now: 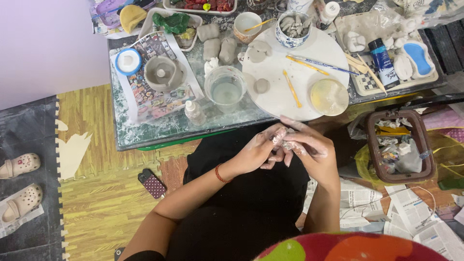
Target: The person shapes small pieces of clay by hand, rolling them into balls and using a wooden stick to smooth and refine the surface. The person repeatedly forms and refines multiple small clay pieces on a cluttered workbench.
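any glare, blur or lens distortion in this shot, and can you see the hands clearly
Head view: even, soft light with faint shadows; mild sheen on the glass tabletop and the water cup; wide-lens bending toward the edges; the left hand and right hand are reasonably sharp, clay-smeared and pressed together; the colourful shape at the bottom edge is blurred.

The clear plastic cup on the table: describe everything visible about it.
The clear plastic cup stands upright on the glass-topped table, near its front edge. It looks like see-through plastic, smeared with pale clay, and holds cloudy greyish water. The round white board lies just to its right; whether they touch cannot be told. A small squeeze bottle stands at its lower left, a grey clay bowl shape farther left. Neither the left hand nor the right hand touches it.
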